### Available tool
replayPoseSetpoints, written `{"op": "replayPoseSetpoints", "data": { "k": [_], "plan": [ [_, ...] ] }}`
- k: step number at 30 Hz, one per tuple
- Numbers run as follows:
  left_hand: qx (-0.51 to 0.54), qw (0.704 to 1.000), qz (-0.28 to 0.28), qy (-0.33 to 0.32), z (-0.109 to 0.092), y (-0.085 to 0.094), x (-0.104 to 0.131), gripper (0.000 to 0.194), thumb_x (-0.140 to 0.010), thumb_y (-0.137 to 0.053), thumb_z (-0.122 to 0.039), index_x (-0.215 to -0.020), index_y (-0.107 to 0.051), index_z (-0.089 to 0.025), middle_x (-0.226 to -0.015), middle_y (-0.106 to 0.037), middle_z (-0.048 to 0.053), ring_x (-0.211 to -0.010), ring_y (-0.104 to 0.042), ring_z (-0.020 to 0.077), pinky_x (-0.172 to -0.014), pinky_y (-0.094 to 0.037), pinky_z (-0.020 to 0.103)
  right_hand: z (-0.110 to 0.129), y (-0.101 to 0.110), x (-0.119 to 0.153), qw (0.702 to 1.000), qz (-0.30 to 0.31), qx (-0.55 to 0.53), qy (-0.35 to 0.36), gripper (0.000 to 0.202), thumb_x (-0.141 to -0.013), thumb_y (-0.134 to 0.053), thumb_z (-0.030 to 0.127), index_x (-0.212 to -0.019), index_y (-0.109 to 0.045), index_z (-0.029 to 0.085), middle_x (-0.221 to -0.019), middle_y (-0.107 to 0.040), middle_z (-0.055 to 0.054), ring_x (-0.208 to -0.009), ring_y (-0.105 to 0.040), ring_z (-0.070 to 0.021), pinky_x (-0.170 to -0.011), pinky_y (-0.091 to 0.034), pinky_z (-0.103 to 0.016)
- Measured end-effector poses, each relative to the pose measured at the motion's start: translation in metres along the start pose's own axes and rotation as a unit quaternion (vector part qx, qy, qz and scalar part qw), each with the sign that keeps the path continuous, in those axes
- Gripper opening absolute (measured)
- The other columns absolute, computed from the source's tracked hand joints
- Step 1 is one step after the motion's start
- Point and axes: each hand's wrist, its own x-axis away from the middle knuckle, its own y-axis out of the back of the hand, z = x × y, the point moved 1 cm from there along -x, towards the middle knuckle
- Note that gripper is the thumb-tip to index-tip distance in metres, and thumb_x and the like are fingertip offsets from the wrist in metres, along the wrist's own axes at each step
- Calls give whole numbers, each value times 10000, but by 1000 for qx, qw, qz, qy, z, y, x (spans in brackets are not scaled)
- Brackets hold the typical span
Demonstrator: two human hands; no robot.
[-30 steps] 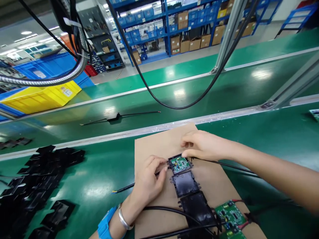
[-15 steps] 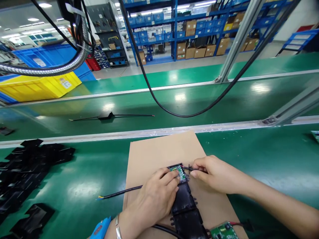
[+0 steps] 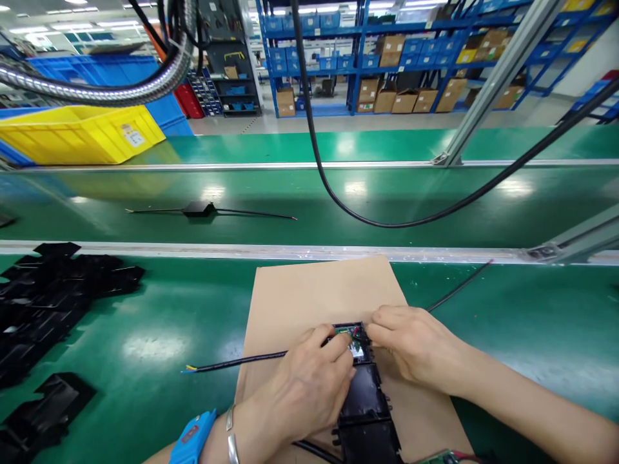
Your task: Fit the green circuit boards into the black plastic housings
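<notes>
Green circuit board (image 3: pixel 356 348) sits in far section of black case (image 3: pixel 360 390), on cardboard sheet (image 3: pixel 319 290); person's left hand (image 3: pixel 314 380) has bent fingers at the board, can't tell if pinching; right hand (image 3: pixel 416 348) curled at case's right edge, grip hidden; black cable (image 3: pixel 236 363) extends left over green bench (image 3: pixel 203 322), black parts (image 3: pixel 58 296) piled farther left

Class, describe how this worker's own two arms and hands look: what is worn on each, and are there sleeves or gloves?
Both hands are gloveless, and no sleeve shows on either forearm. By the left hand is a shiny silver-coloured bangle, with a bright blue wristband further up the arm. The right hand and forearm show nothing worn.
</notes>
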Motion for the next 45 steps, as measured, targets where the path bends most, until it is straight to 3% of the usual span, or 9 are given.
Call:
{"op": "replayPoseSetpoints", "data": {
  "k": [7,14,18,23,30,35,37,42,45],
  "plan": [
    [2,1000,15,-2,1,1,3,149,-895,-481,-127,-966,-612,-147,-1003,-627,87,-963,-549,250,-865,-512,407,-2,-11,11,998,-30,41,21,325,-896,-327,8,-901,-615,158,-802,-584,-51,-711,-470,-181,-650,-382,-306],
    [3,999,35,4,3,1,5,143,-889,-474,-126,-954,-601,-145,-1004,-621,85,-980,-532,257,-870,-509,425,8,-12,11,998,-39,33,-40,248,-870,-374,42,-769,-556,177,-741,-542,-30,-649,-465,-169,-547,-349,-302],
    [7,1000,26,0,2,2,4,125,-876,-479,-116,-896,-594,-158,-980,-621,84,-964,-539,249,-860,-512,413,10,-13,11,998,-47,41,-14,302,-847,-334,2,-813,-582,170,-756,-552,-37,-671,-469,-175,-573,-375,-303],
    [13,1000,5,-5,3,3,3,128,-854,-487,-106,-912,-589,-156,-968,-632,96,-966,-551,249,-854,-514,399,5,-10,11,998,-20,61,10,330,-833,-336,-19,-873,-601,173,-789,-579,-41,-707,-485,-183,-619,-406,-309],
    [7,999,37,-2,3,2,5,142,-852,-477,-106,-935,-588,-142,-1025,-622,101,-960,-538,261,-854,-508,409,8,-13,5,994,47,95,21,239,-782,-423,-19,-825,-555,175,-823,-580,-47,-717,-511,-202,-602,-409,-321],
    [24,999,42,18,1,7,1,286,-868,-462,-124,-1141,-544,-138,-1002,-610,84,-905,-527,244,-854,-500,406,12,-13,3,991,75,108,8,183,-841,-450,32,-867,-580,157,-868,-597,-74,-744,-532,-228,-617,-435,-348],
    [23,998,43,32,0,9,-2,344,-879,-459,-140,-1219,-514,-133,-1034,-605,90,-911,-521,246,-851,-503,411,8,-15,5,993,56,100,6,204,-864,-432,33,-898,-597,148,-896,-602,-77,-767,-536,-225,-647,-444,-351],
    [-2,998,54,36,-2,4,-4,367,-899,-440,-167,-1253,-518,-112,-1055,-589,112,-928,-515,261,-814,-512,424,-3,-26,18,992,-60,100,37,300,-943,-347,69,-1088,-610,83,-900,-607,-93,-799,-517,-227,-707,-432,-367],
    [-8,998,63,15,-2,3,-4,347,-894,-428,-154,-1212,-555,-94,-1050,-593,118,-936,-512,271,-809,-505,432,-3,-28,18,992,-70,86,54,326,-959,-316,79,-1056,-627,69,-853,-599,-88,-779,-495,-225,-689,-412,-366]
  ]
}}
